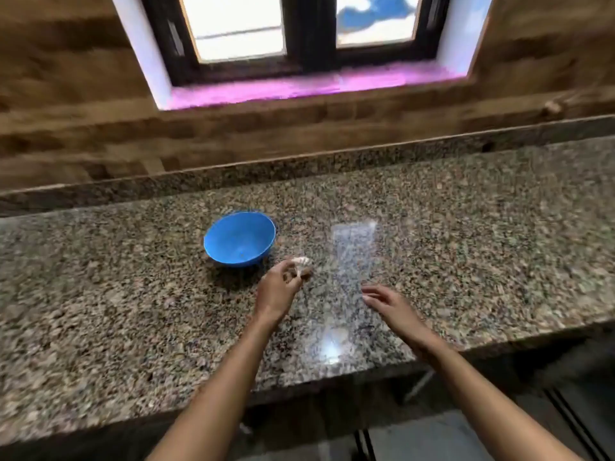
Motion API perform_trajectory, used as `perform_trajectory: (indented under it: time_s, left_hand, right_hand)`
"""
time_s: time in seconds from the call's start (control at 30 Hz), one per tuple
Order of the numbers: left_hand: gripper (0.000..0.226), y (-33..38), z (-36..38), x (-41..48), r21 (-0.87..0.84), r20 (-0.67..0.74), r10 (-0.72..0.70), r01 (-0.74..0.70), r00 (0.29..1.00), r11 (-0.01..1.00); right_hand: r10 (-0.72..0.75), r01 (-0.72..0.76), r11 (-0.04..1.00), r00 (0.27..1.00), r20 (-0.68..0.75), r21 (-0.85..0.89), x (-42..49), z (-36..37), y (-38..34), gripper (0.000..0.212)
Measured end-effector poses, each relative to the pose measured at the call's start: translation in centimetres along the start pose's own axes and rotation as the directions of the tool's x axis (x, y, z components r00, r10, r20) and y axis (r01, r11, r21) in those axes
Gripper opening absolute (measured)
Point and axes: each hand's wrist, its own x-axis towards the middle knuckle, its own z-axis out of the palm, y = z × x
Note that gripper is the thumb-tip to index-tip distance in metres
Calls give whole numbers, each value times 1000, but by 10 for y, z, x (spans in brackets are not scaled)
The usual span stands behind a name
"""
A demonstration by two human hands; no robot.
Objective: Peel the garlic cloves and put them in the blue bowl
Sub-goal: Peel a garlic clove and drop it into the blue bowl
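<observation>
The blue bowl (pixel 239 239) on the granite tabletop (pixel 100 294) looks empty, so peeling seems barely begun. The left hand (pixel 278 289) pinches unpeeled garlic (pixel 301 262) just beside the bowl; the right hand (pixel 387 302), fingers relaxed, touches a clear plastic bag (pixel 352 254).

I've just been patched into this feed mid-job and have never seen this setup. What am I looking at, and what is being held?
There is no machine here: a person works with bare hands, filmed by one camera worn on the head, looking down. On the granite counter sit a blue bowl, seemingly empty, and a clear plastic bag lying flat. The left hand pinches a pale garlic piece just in front of the bowl. The right hand holds nothing; its fingers reach to the bag's near edge. A window is behind.
</observation>
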Motion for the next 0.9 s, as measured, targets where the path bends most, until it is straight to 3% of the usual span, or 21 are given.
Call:
perform_trajectory:
  time_s: [0.13, 0.3, 0.37, 0.43, 0.53, 0.63, 0.7, 0.8, 0.9]
  left_hand:
    - [45, -9, 14, 37, -18, -21, -133, 132, 991, 991]
    - [48, -14, 32, 68, 19, 130, -128, 126, 983, 992]
    - [42, -16, 35, 68, 35, 104, -117, 114, 988, 993]
    - [36, -13, 35, 59, -117, 73, -156, 164, 985, 980]
    - [30, -2, 35, 38, -500, 139, -290, 320, 947, 805]
    - [25, 3, 37, 21, -605, 129, -351, 354, 928, 713]
    - [24, -3, 37, 15, -585, 100, -348, 338, 932, 737]
    - [23, -14, 31, 13, -438, 46, -278, 270, 959, 857]
    - [24, -11, 25, 15, -530, 116, -220, 248, 969, 811]
  right_hand:
    - [90, -88, 992, 996, -17, 89, 36, 9, 10, 29]
    - [108, -112, 967, 994, 31, 228, 83, 29, 0, 32]
    - [99, -108, 966, 994, 46, 234, 99, 35, -1, 33]
    - [105, -131, 954, 988, 110, 269, 109, 41, -1, 34]
    - [132, -232, 899, 953, 273, 373, 112, 47, -3, 36]
    - [144, -306, 856, 915, 376, 417, 110, 47, -1, 35]
    - [144, -321, 835, 911, 387, 447, 108, 48, -1, 31]
    - [164, -305, 823, 935, 315, 479, 104, 53, 1, 21]
    - [206, -319, 771, 944, 259, 551, 105, 60, 1, 23]
